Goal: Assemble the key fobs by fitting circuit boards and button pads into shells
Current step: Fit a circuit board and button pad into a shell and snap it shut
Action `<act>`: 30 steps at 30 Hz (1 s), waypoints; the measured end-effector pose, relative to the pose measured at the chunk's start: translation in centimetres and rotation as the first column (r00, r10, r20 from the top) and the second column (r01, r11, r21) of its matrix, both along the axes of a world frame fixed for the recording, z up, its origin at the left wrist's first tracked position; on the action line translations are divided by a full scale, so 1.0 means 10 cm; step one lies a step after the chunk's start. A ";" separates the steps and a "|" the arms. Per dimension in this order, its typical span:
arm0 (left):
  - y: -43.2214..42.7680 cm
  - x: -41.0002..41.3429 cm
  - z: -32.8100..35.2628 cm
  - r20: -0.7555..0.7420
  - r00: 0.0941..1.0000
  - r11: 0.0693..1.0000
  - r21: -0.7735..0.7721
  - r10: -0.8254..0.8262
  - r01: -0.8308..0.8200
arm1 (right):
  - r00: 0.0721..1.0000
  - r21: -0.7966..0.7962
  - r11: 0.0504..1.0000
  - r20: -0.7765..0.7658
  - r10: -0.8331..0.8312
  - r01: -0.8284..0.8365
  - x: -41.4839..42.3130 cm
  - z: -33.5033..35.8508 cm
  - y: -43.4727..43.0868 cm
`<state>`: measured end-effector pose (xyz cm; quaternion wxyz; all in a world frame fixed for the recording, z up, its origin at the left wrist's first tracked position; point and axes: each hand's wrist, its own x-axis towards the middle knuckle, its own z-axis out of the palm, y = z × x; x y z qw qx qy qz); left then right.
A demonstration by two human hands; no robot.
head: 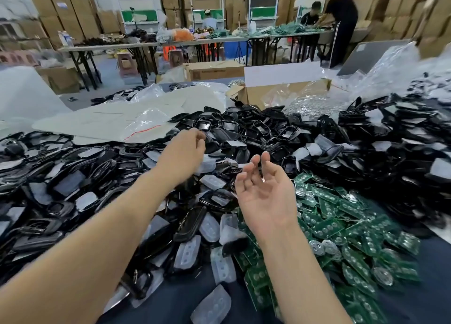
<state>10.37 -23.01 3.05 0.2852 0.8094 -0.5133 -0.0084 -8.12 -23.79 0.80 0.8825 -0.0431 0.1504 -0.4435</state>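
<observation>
Translucent button pads [220, 266] are strewn nearest, lengthwise away from the body. Green circuit boards [353, 228] are heaped just right of the right hand [264, 196], held palm-up, slack, gripping nothing. Farther out, the left hand [186, 150] is stretched over the black shells [258, 128]; whether its blurred, curled fingers hold anything cannot be told.

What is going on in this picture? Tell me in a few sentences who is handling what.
A person works over a table heaped with key fob parts: black shells, green circuit boards and translucent button pads. The left hand reaches out above the shells, too blurred to tell whether it holds anything. The right hand is palm up with relaxed fingers, gripping nothing clear. No fob is being fitted together at this moment.
</observation>
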 end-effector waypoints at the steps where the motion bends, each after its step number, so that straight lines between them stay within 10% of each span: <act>1: -0.12 0.07 0.00 0.034 0.999 0.997 0.071 -0.001 -0.002 | 1.000 -0.003 1.000 0.024 -0.005 0.005 -0.01 0.00 -0.01; 6: -0.40 0.27 0.00 0.262 0.962 0.924 0.380 -0.078 -0.028 | 0.998 -0.001 1.000 0.058 -0.021 0.021 -0.04 -0.01 -0.04; 12: -0.36 0.24 0.03 0.319 0.944 0.945 0.327 -0.077 -0.033 | 1.000 -0.041 0.999 -0.001 0.000 0.000 -0.01 0.00 -0.01; 20: 0.56 -0.38 0.30 -0.201 0.966 0.944 -0.316 -0.162 0.092 | 0.875 -0.474 0.875 -0.460 -0.152 -0.098 0.10 0.02 0.11; 26: 1.31 -0.70 -0.12 -0.461 0.872 0.911 -0.409 -0.163 -0.046 | 0.746 -0.814 0.430 -0.553 -0.370 -0.390 0.21 -0.05 0.42; 30: 1.49 -0.64 -0.22 -0.515 0.845 0.893 -0.436 -0.141 -0.116 | 0.734 -0.788 0.449 -0.587 -0.341 -0.422 0.17 -0.08 0.44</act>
